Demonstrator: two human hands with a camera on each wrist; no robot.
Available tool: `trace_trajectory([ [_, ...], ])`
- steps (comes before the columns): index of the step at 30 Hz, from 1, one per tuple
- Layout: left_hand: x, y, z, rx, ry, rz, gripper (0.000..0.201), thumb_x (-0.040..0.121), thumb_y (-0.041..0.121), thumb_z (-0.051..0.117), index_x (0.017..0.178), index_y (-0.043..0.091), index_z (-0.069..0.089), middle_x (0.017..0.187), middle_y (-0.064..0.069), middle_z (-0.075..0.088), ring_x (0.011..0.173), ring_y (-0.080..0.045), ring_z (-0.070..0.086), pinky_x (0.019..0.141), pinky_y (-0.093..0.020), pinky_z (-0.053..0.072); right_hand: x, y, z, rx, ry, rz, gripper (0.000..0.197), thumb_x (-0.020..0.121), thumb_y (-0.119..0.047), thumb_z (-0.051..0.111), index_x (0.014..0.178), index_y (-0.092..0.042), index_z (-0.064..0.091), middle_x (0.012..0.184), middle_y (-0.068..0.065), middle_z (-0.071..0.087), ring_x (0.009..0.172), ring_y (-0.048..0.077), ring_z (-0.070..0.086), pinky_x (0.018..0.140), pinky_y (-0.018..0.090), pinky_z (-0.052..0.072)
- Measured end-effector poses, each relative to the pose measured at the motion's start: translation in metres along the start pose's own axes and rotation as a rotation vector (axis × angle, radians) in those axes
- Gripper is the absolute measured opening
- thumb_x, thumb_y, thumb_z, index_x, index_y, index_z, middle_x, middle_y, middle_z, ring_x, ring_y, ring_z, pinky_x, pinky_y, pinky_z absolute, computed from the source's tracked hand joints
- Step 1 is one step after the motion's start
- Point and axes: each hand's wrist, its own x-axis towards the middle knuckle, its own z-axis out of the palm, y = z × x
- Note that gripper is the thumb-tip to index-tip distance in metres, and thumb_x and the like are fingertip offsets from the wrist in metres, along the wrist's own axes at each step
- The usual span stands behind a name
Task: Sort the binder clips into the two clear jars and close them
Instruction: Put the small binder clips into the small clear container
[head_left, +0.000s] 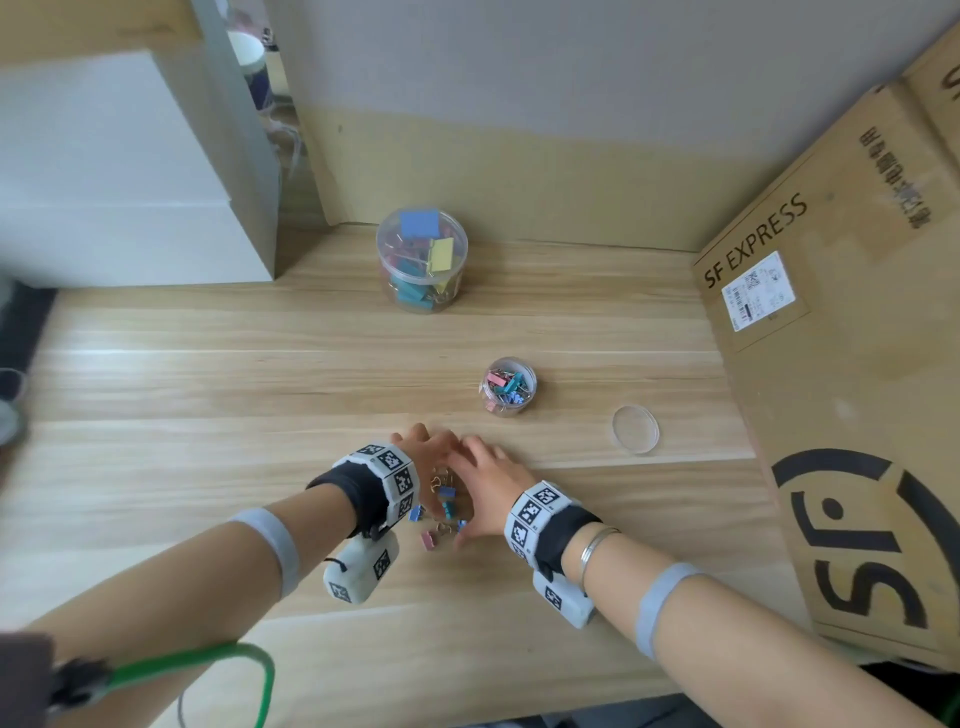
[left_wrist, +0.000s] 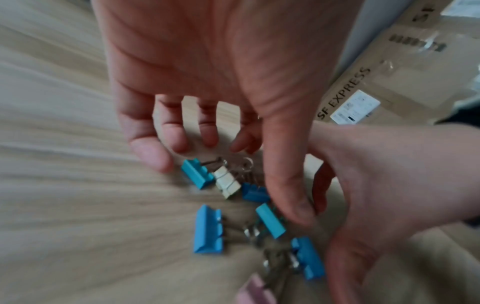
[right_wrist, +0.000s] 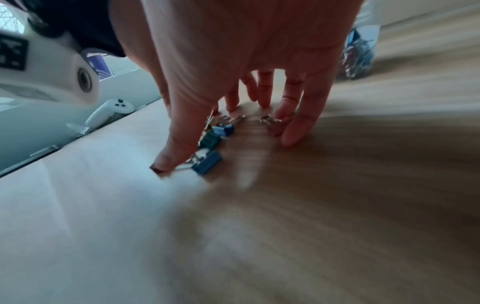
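Note:
A small pile of little binder clips (head_left: 441, 512), blue, teal, pink and white, lies on the wooden table (head_left: 208, 415) between my two hands. My left hand (head_left: 423, 454) cups the pile from the left, its fingers (left_wrist: 179, 139) reaching down to the table. My right hand (head_left: 485, 483) cups it from the right, with its thumb (right_wrist: 176, 148) touching the table beside a blue clip (right_wrist: 207, 164). Neither hand grips a clip. The small clear jar (head_left: 508, 385) stands open with clips inside, its clear lid (head_left: 635, 429) lying to the right. The large jar (head_left: 422, 260) holds big clips farther back.
A big SF EXPRESS cardboard box (head_left: 831, 312) walls off the table's right side. A white box (head_left: 130, 182) stands at the back left. A green cable (head_left: 249, 670) loops at the near left edge. A white controller (right_wrist: 109, 111) lies beyond the table's left edge.

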Motion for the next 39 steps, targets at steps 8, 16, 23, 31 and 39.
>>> trace_trajectory([
  [8,0.009,-0.004,0.007,-0.06,0.156,0.046,0.07,0.071,0.029,0.075,0.129,0.024,0.036,0.124,-0.008,0.04,0.115,-0.033,0.046,0.097,-0.042,0.046,0.01,0.004,0.0,0.131,0.132,0.032,0.071,0.074,-0.037,0.074,0.133,-0.021,0.037,0.138,0.004,0.032,0.12,0.029,0.044,0.099,0.04,0.044],
  [16,0.007,-0.005,0.01,-0.047,0.233,0.019,0.078,0.071,0.039,0.074,0.132,0.013,0.033,0.129,-0.009,0.038,0.115,-0.032,0.046,0.099,-0.038,0.041,0.006,0.018,-0.011,0.131,0.107,0.096,0.084,0.07,-0.041,0.077,0.14,-0.027,0.032,0.135,0.003,0.032,0.119,0.026,0.042,0.099,0.038,0.043],
  [23,0.011,-0.001,0.01,-0.087,0.27,0.048,0.048,0.086,0.026,0.059,0.129,0.019,0.04,0.13,-0.008,0.038,0.115,-0.034,0.044,0.099,-0.038,0.042,0.009,0.006,-0.011,0.155,0.169,0.066,0.042,0.085,-0.014,0.061,0.125,-0.017,0.049,0.126,0.01,0.041,0.108,0.029,0.05,0.092,0.039,0.047],
  [31,0.013,0.0,0.006,-0.047,0.294,0.06,0.037,0.087,0.024,0.056,0.122,0.017,0.052,0.129,-0.011,0.04,0.11,-0.035,0.049,0.096,-0.035,0.042,0.017,0.001,-0.014,0.036,0.165,0.082,0.038,0.086,-0.002,0.051,0.121,-0.015,0.049,0.119,0.013,0.044,0.104,0.035,0.046,0.085,0.04,0.043],
  [39,0.017,0.0,0.007,-0.032,0.339,0.074,0.034,0.091,0.022,0.047,0.124,0.014,0.051,0.118,-0.012,0.052,0.109,-0.034,0.052,0.089,-0.036,0.045,0.017,0.014,-0.017,0.071,0.203,0.102,0.028,0.08,0.004,0.046,0.104,-0.01,0.053,0.115,0.014,0.048,0.103,0.033,0.047,0.081,0.035,0.042],
])
